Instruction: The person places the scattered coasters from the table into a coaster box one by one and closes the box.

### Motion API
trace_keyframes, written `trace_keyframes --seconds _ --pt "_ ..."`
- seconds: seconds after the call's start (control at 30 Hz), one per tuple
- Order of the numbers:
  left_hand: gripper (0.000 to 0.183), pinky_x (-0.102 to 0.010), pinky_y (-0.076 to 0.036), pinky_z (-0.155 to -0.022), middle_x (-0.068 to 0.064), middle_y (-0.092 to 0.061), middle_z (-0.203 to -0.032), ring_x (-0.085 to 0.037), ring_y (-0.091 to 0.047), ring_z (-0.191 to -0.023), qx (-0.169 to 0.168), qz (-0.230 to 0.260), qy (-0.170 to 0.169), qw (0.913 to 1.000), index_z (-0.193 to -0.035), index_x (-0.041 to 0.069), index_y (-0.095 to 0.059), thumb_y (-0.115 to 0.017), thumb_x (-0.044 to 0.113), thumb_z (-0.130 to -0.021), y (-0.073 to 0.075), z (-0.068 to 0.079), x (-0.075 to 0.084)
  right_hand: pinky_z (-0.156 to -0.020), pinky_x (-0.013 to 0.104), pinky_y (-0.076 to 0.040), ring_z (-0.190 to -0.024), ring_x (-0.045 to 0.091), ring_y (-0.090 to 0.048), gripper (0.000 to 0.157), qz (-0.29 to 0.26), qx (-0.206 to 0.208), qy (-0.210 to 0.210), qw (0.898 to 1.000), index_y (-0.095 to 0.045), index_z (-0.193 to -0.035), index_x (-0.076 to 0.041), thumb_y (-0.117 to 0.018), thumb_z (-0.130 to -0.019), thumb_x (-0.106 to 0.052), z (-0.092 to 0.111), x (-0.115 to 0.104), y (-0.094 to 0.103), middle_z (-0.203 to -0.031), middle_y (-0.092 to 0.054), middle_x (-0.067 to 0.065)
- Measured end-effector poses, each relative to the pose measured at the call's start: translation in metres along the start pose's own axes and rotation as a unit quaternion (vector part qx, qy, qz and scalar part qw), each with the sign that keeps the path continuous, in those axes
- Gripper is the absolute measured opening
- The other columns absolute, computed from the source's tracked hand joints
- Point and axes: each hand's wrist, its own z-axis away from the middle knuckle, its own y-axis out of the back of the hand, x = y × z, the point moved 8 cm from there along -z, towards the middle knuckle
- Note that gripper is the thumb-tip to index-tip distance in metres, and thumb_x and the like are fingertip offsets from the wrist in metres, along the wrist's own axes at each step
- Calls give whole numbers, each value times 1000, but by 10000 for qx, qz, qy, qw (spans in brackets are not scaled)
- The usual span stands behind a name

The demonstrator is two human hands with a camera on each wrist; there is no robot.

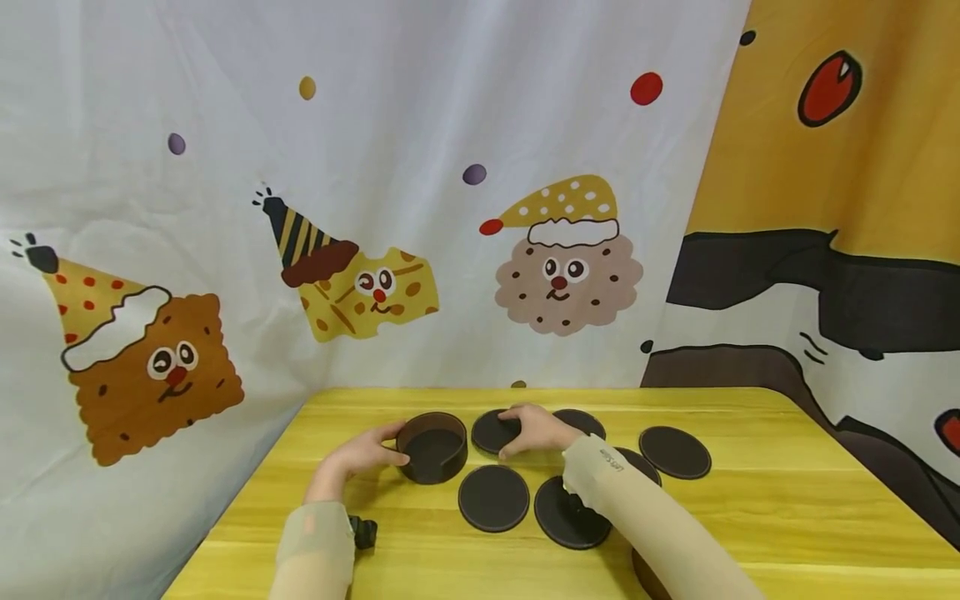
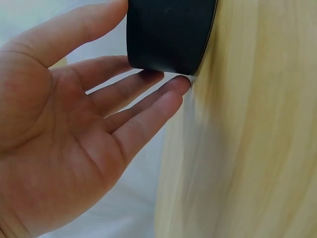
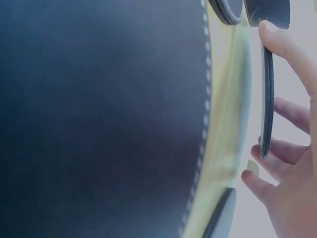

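A round, dark brown leather-look coaster holder (image 1: 432,475), open at the top with a notch in its front wall, sits left of centre on the table. My left hand (image 1: 367,452) holds it from the left, thumb in front and fingers behind; the left wrist view shows thumb and fingertips against the holder's dark wall (image 2: 168,37). To the right of the holder, my right hand (image 1: 538,429) grips a round black coaster (image 1: 491,431) by its edge. In the right wrist view that coaster (image 3: 268,99) appears edge-on between thumb and fingers.
Several more black coasters lie spread on the yellow wood-grain table (image 1: 420,558), including a front one (image 1: 493,498) and a far right one (image 1: 675,452). A brown curved thing (image 1: 647,575) is partly hidden under my right forearm. A printed curtain (image 1: 465,333) hangs behind.
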Motion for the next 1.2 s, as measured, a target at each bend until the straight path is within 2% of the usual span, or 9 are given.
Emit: trace_keyframes --seconds 0.27,0.5,0.8,1.2 --pt "77 -59 -31 -104 -29 -32 -149 -46 -28 -137 -45 -18 -4 10000 -150 -5 -29 -71 13 -88 4 -1 0 -102 51 -39 -132 37 -41 77 -95 129 -26 9999 -54 -139 -11 -84 -74 -38 6 -11 25 -146 -43 17" --pt "78 -59 -30 -104 -30 -32 -149 -46 -27 -137 -12 36 -14 10000 -150 -5 -27 -71 13 -88 4 0 2 -103 54 -36 -136 39 -35 78 17 252 -12 9997 -52 -141 -14 -83 -75 -41 5 -14 43 -152 -32 21" --pt "77 -59 -30 -104 -29 -33 -149 -47 -27 -137 16 -4 39 10000 -151 -4 -27 -70 14 -89 4 1 1 -104 50 -37 -133 37 -40 77 97 438 168 9989 -54 -140 -13 -84 -74 -36 6 -25 60 -148 -40 17" --pt "77 -60 -31 -103 -29 -35 -147 -47 -29 -136 54 44 81 9999 -150 -3 -30 -72 15 -88 -1 1 -3 -103 49 -38 -133 35 -40 76 227 428 248 9985 -55 -139 -15 -84 -73 -39 9 -34 68 -149 -40 14"
